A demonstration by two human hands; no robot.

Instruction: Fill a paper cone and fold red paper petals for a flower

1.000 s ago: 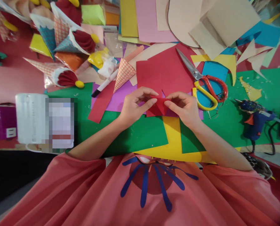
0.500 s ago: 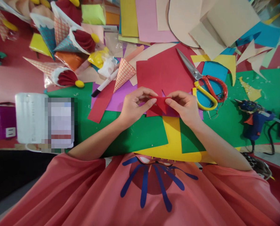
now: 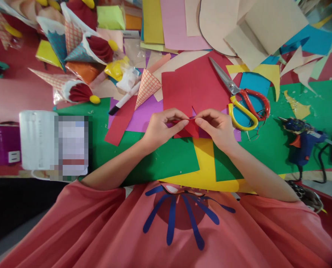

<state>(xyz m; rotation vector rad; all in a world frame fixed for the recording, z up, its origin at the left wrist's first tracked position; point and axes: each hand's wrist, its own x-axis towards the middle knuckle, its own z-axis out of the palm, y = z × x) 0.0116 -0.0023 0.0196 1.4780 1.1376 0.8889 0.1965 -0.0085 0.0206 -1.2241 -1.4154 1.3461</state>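
Observation:
Between the fingertips of both hands is a small piece of red craft sheet [image 3: 192,130], pinched near its upper edge. My left hand [image 3: 166,126] is closed on its left side, and my right hand [image 3: 215,127] grips the right side with thumb and forefinger. The fingers hide part of the piece. Behind it lies a larger red sheet [image 3: 195,83] with a slit in it. Scissors [image 3: 234,89] with one yellow and one red handle rest just beyond my right hand. A checked paper cone [image 3: 148,88] and a marker pen [image 3: 123,99] lie beyond my left hand.
Green sheets [image 3: 160,163] cover the near table. At the right stands a blue glue gun [image 3: 305,145] with its cord. On the left are a white case [image 3: 37,139] and a blurred-out phone [image 3: 73,147]. Finished ice-cream cones [image 3: 82,91] and bagged clay [image 3: 111,16] crowd the far left.
The small red piece has tilted, so its upper edge looks narrower between the fingertips. My hands have shifted slightly closer together and a little toward me.

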